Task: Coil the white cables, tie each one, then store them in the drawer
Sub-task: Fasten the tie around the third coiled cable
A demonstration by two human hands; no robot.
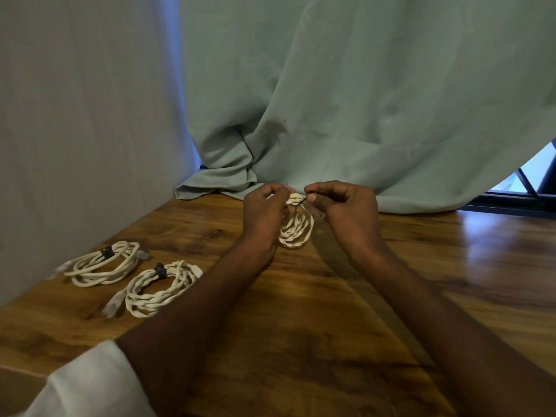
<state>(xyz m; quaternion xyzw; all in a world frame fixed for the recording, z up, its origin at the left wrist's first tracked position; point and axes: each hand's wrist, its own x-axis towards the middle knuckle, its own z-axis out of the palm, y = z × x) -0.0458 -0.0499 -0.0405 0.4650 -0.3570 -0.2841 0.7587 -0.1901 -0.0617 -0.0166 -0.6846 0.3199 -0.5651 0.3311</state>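
Observation:
A coiled white cable (296, 231) hangs upright between my hands above the wooden table (301, 311). My left hand (264, 212) grips the top of this coil. My right hand (346, 206) pinches a thin black tie (301, 201) that wraps the coil's top. Two more coiled white cables lie flat at the left, each bound by a black tie: the far coil (102, 263) and the near coil (159, 287). No drawer is in view.
A pale green curtain (361, 100) drapes onto the table's far edge right behind my hands. A light wall (75, 130) borders the table's left side. A window frame (526, 182) shows at the far right.

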